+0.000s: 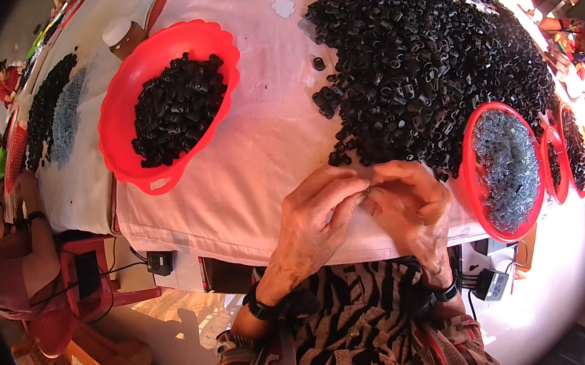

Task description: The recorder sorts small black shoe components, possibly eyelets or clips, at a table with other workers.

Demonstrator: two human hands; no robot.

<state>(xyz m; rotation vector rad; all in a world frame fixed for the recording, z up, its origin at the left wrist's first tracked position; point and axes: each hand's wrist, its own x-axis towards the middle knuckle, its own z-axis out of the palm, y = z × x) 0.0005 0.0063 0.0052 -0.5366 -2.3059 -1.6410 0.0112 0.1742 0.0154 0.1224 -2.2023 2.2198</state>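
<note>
Between hands (319, 208) — tiny piece (367, 190), barely visible

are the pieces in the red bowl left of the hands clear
No, the red bowl holds a heap of small black pieces.

The tabletop (258, 91) is pale pink, the loose parts (425, 65) black, the basin (120, 94) and tray (469, 178) red, the glassy pieces (508, 161) blue-grey, the garment (349, 330) black-and-beige striped.
</note>
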